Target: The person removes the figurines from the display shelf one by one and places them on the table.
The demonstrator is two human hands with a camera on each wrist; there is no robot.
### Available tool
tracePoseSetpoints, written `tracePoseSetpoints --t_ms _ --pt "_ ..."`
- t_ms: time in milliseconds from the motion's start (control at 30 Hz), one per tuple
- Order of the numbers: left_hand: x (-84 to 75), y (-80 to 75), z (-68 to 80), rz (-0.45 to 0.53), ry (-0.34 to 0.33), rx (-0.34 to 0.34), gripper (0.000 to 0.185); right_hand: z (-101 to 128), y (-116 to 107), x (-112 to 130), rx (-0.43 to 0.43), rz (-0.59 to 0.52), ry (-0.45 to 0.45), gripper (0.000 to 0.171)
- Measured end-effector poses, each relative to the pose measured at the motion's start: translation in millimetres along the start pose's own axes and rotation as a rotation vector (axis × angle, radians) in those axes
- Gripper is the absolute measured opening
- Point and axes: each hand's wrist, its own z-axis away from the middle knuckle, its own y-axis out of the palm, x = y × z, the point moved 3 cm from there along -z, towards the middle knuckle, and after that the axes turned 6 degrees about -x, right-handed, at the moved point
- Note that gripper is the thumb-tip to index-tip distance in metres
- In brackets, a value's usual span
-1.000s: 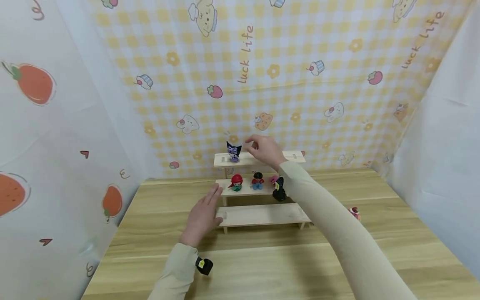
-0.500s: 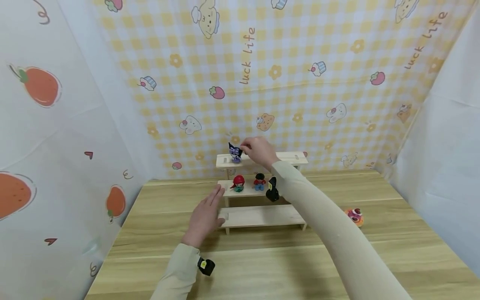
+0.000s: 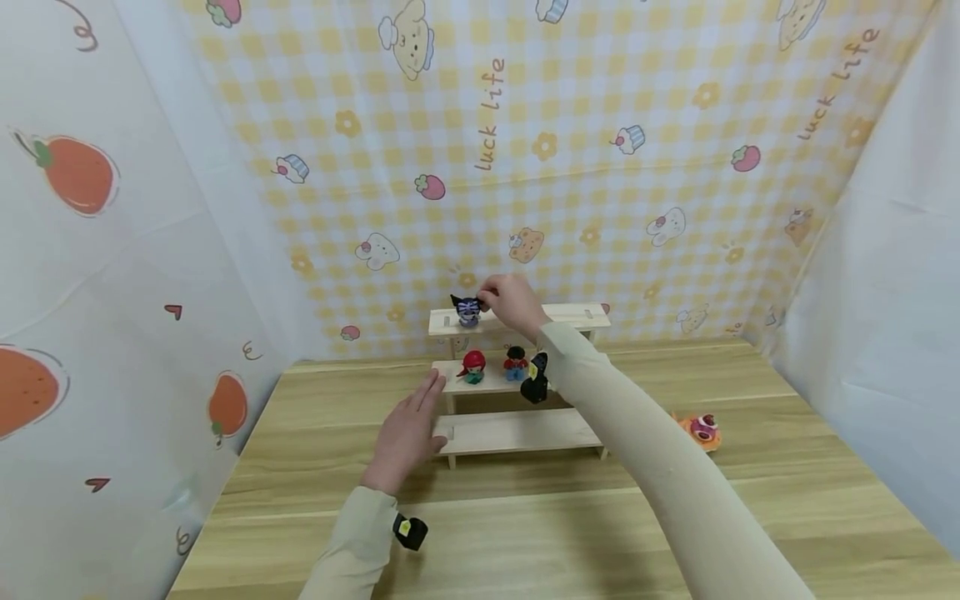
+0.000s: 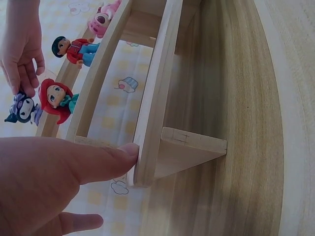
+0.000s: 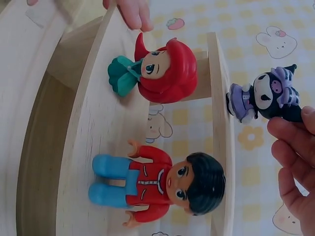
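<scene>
A three-tier wooden shelf [image 3: 525,430] stands on the table. On its top tier, at the left, is a purple-and-black eared figure [image 3: 467,309] [image 5: 266,93] [image 4: 22,109]. My right hand [image 3: 510,302] [image 5: 295,157] [image 4: 19,54] reaches over the shelf and pinches the figure's black ear with curled fingertips. My left hand [image 3: 408,429] [image 4: 54,172] lies with straight fingers against the shelf's left end, its thumb tip touching the edge of a board. The middle tier carries a red-haired mermaid figure [image 3: 472,365] [image 5: 157,71] and a black-haired figure in red [image 3: 514,362] [image 5: 157,187].
A pink figure [image 4: 101,19] stands further along the middle tier, hidden by my right arm in the head view. An orange-and-pink toy [image 3: 701,429] lies on the wooden table [image 3: 750,517] to the right. Patterned cloth walls [image 3: 600,167] close in the back and sides.
My right hand has moved left along the top tier from beside the purple-and-black figure onto its ear, fingers closing. The left hand has stayed at the shelf's left end.
</scene>
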Motion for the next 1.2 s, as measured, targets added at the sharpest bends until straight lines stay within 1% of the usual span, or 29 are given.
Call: tracePoseSetpoints --t_ms 167,267,467,567,700,900,1000,1200 --pt "-1.5 1.6 0.1 -0.002 0.007 0.005 0.095 4.9 -8.2 -10.5 -0.013 -0.018 0.023 0.022" --pt "-1.6 1.8 -0.5 0.000 0.014 -0.003 0.095 7.9 -16.5 -16.6 -0.039 -0.038 0.031 0.022" --pt "-0.4 1.3 -1.2 0.016 0.003 -0.008 0.095 16.0 -31.1 -30.2 -0.099 -0.052 0.055 0.022" --pt "-0.4 0.7 -0.6 0.023 0.002 -0.006 0.095 21.8 -38.5 -37.8 -0.122 -0.078 0.082 0.023" --pt "0.5 0.3 0.2 0.022 -0.001 -0.004 0.094 29.1 -49.3 -48.8 -0.157 -0.086 0.127 0.023" --pt "1.4 -0.6 -0.7 0.025 0.009 -0.016 0.095 38.9 -65.5 -65.9 -0.239 -0.052 0.175 0.023" --pt "1.4 0.4 -1.9 0.023 0.019 -0.013 0.096 44.9 -73.7 -76.9 -0.272 -0.042 0.200 0.023" --pt "2.6 4.0 -2.3 0.031 0.019 0.000 0.097 62.1 -92.9 -102.4 -0.307 -0.071 0.248 0.025"
